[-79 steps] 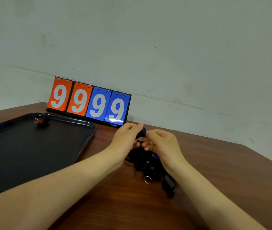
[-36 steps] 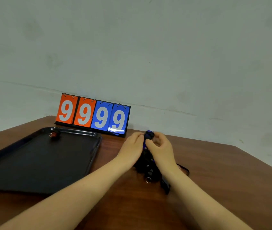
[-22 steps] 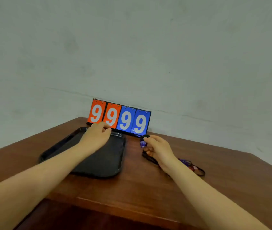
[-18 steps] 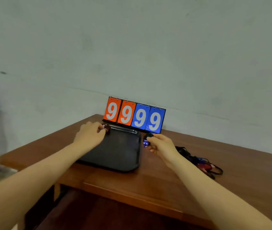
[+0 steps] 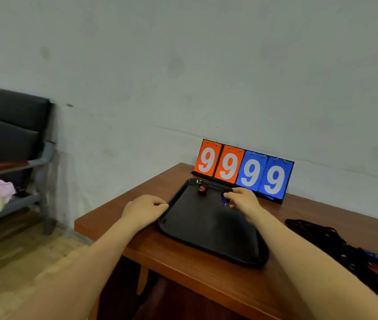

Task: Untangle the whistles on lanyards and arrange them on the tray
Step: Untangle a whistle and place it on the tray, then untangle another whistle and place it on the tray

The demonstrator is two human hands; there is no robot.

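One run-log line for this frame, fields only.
left hand: at tray edge | right hand: holds blue whistle over tray | red whistle: on tray | tangle: on table

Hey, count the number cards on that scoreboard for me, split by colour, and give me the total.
Orange cards: 2
Blue cards: 2
Total on the scoreboard: 4, each showing a 9.
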